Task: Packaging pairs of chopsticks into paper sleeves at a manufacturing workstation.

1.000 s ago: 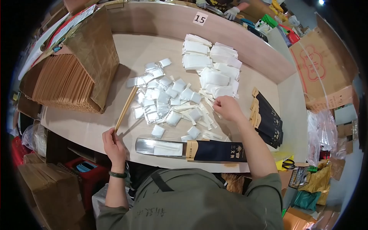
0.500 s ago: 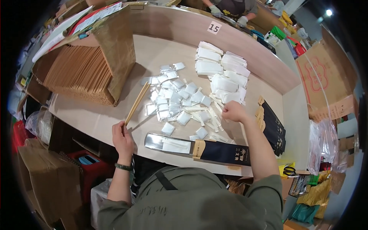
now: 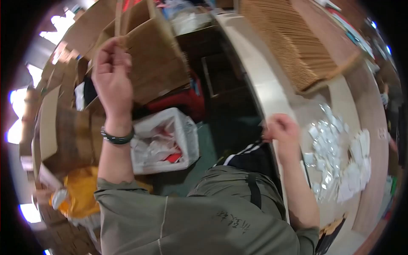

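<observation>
My left hand (image 3: 112, 78) is raised at the upper left, its fingers closed round the lower end of a pair of wooden chopsticks (image 3: 119, 19), which point up past the picture's edge. Beyond them stands an open cardboard box (image 3: 159, 63). At the table's near edge, my right hand (image 3: 281, 132) is blurred, with curled fingers; whatever they hold, if anything, I cannot make out. To its right, small clear packets with white contents (image 3: 325, 144) lie scattered on the table (image 3: 265, 80), and white paper packets (image 3: 356, 170) lie in stacks beyond.
A carton packed with brown folded card (image 3: 289, 38) stands on the table. Below my left arm is a white-lined bin (image 3: 189, 140) holding scraps. A yellow bag (image 3: 83, 191) and more cartons (image 3: 70, 136) crowd the left. Dark packages (image 3: 333, 238) lie at the lower right.
My view has swung left, away from the tabletop. My left hand has carried the chopsticks over to the boxes beside the table. The right hand has drawn back to the table's edge.
</observation>
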Motion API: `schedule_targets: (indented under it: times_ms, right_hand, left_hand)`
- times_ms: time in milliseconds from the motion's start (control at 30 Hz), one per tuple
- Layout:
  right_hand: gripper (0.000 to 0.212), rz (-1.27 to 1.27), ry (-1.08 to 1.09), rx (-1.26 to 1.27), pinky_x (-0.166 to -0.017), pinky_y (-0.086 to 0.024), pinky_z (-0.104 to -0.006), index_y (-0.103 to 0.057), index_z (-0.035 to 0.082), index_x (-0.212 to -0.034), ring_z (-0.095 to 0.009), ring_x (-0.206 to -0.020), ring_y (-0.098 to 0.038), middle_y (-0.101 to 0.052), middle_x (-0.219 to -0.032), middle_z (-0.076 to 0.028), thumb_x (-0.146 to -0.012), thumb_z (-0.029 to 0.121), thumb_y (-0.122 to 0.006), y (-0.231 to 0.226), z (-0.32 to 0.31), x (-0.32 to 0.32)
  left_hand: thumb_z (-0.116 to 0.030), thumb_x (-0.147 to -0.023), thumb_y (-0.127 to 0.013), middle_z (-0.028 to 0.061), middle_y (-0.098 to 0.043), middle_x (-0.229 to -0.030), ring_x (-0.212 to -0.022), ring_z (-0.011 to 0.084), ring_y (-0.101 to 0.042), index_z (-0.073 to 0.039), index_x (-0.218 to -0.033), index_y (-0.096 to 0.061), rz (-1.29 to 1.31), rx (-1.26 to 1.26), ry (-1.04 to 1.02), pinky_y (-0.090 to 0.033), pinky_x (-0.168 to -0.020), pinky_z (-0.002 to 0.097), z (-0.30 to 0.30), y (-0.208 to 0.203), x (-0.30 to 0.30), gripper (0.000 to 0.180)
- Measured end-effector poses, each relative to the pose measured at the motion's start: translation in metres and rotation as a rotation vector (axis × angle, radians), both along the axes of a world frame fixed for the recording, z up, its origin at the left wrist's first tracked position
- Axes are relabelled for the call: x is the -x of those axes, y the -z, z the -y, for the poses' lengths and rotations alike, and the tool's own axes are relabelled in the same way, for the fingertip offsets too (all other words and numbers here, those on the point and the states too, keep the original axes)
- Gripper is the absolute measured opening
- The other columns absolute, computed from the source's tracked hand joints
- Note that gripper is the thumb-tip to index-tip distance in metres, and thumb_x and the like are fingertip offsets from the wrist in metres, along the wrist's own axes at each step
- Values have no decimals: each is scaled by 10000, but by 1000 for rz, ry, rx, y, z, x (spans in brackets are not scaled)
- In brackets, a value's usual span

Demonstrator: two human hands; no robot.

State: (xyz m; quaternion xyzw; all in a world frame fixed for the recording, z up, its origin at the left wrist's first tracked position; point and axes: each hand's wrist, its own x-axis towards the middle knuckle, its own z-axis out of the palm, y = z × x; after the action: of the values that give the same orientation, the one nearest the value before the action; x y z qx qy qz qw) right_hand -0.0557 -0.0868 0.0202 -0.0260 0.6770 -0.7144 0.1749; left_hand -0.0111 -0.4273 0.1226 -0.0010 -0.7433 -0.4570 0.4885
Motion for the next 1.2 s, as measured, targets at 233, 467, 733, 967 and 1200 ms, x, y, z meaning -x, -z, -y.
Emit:
schedule_targets:
  times_ms: [233,467,733,967,1200]
  right_hand:
    - [406,-136,-678,-226,-760,-531,-331,-629,-45,-1163,-225,-836,-679,-706,-971,-165,-849,200,-705,113,151,-73]
    - [117,-311,-168,-379,-681,-503,-286,-664,-1,-958,-156,-739,-633,-663,-858,-89,-905,103,-649,25,-40,-64]
    - [233,-449,532,-1056,-920,-466,-414,-612,24,-871,-338,-1071,-593,-616,-1163,-177,-772,168,-766,36,-200,-183]
    - [356,-488,448,-1174,-1032,-380,-472,-608,37,-919,-372,-1254,-471,-510,-1362,-195,-674,199,-810,54,-216,-186]
    - [395,-508,377,-1089,-979,-391,-486,-632,38,-952,-337,-1190,-497,-541,-1324,-165,-661,225,-823,57,-217,-168]
  left_hand:
    - [-103,-1018,-519,-26,-522,-809,-666,33,-416,15,-1123,-604,101,24,-302,-330,-579,189,51,-11,-88,179]
    - [-105,-982,-568,-58,-505,-808,-701,17,-423,-11,-979,-624,507,-23,222,-349,-619,177,-38,81,-39,109]
    - [-70,-916,-665,-49,-575,-813,-746,25,-517,-36,-920,-598,1085,-83,1410,-414,-661,182,-263,156,51,75]
    - [-37,-864,-720,11,-648,-754,-704,57,-598,-2,-853,-627,1178,360,1368,-489,-642,210,-278,169,128,101]
    - [-76,-804,-750,85,-628,-834,-776,239,-618,-38,-897,-667,711,612,1470,-499,-683,334,-392,159,41,130]
